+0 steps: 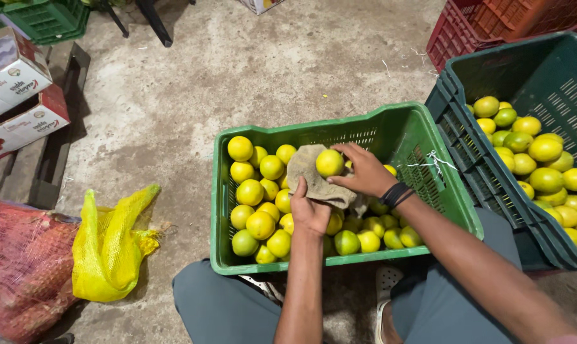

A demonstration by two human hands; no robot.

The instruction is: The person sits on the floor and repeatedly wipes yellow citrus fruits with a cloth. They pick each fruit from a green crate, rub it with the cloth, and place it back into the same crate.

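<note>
From the head camera, looking straight down: a person sits with a bright green crate (451, 204) pulled close between their grey-trousered knees, on a concrete floor (193, 89). The crate is about half full of yellow-green citrus fruit (261, 224), heaped mostly along its left and near sides.

The left hand (309, 213) grips the near edge of a tan cloth (306, 167), fingers closed on the fabric, the cloth draped up and over the pile. The right hand (365, 173), a dark band at its wrist, curls round the far side of a single yellow fruit (330, 162) that sits on the cloth, fingers cupped against it and the fabric. This fruit is above the middle of the green crate, between the two hands.

To the right, touching the green crate's corner, stands a taller dark green crate (492, 70) with more of the same fruit (546, 150) in it. Beyond it, at the far right, are red crates (467, 28).

On the floor to the left lies a crumpled yellow mesh bag (110, 245), just beside a red mesh sack (21, 267) at the near left. Further left and away, cardboard boxes (14, 95) are stacked, with another green crate (46, 19) at the far left corner.
</note>
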